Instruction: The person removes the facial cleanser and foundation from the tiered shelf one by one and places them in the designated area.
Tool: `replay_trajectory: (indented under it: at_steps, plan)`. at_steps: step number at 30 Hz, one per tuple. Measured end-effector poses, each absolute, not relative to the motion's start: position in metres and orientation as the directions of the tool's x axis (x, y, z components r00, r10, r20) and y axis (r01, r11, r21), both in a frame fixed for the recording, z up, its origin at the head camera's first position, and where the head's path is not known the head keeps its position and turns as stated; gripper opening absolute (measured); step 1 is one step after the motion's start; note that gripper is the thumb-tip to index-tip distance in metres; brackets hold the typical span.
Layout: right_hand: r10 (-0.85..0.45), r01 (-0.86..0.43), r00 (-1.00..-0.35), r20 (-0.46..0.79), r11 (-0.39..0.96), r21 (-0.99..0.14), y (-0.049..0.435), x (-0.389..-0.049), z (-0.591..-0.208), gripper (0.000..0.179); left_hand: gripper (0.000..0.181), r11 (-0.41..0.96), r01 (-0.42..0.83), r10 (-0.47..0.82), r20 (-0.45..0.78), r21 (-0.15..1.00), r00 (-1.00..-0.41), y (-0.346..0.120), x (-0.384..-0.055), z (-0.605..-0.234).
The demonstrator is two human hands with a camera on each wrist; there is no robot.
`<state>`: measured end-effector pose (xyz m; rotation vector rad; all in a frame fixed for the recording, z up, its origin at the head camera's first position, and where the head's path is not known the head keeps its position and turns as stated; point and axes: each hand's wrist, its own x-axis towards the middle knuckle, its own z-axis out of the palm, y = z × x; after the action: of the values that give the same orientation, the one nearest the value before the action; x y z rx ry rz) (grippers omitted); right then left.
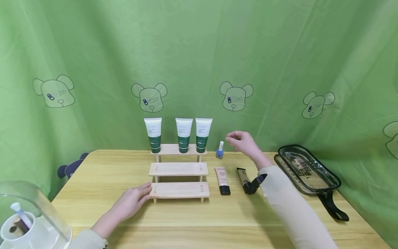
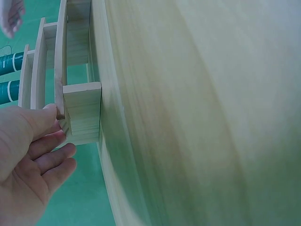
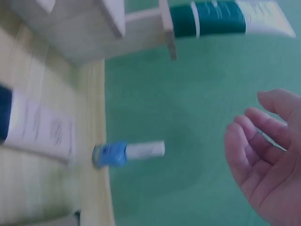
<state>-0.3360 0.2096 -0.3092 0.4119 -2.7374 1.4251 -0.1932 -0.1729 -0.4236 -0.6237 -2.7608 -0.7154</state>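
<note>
A three-tier wooden display stand (image 1: pixel 178 190) stands on the table, with three white-and-green squeeze tubes (image 1: pixel 183 135) upright on its top tier. My left hand (image 1: pixel 132 202) pinches the left end of the lowest tier, thumb against the board's edge in the left wrist view. Above the table's back right part, my right hand (image 1: pixel 244 142) hovers with loosely bent fingers and nothing in them. Nearest to it is a blue nail polish bottle (image 1: pixel 219 152) with a white cap, upright and apart from the hand. A pink BB cream tube (image 1: pixel 222 180) lies right of the stand.
Under the right forearm lies a gold-and-black tube (image 1: pixel 243 177), partly hidden by the wrist strap. A clear pouch with black trim (image 1: pixel 306 169) rests at the right. At the front left stands a clear-covered holder (image 1: pixel 34 224) with brushes. A green curtain (image 1: pixel 192 52) hangs behind the table.
</note>
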Motion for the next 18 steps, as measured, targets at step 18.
replay_trajectory:
  at_steps: [18]
  plan:
    - [-0.267,-0.314,-0.938,0.221,0.385,-0.868,0.145,-0.341,-0.294,0.039,0.033,0.790,0.452,0.342,0.315,0.413,-0.885,-0.174,-0.193,-0.425]
